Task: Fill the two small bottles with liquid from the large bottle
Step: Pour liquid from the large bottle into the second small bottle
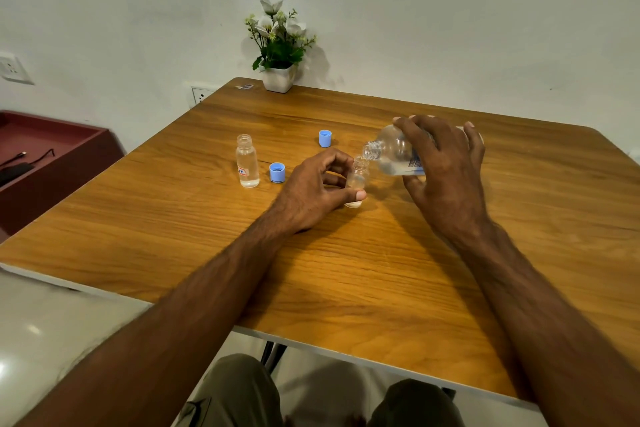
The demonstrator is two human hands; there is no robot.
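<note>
The right hand (446, 163) grips the large clear plastic bottle (394, 151), tipped so its open neck sits just over the mouth of a small clear bottle (356, 180), which the left hand (311, 191) pinches upright on the wooden table (346, 270). The narrow mouth invites spillage if the tilt steepens. A second small bottle (247, 161), apparently filled, stands apart beside two blue caps (277, 172).

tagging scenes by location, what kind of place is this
Likely a plain indoor room, home or office: a wooden table against a white wall, a white potted artificial plant, and wall power sockets.
</note>
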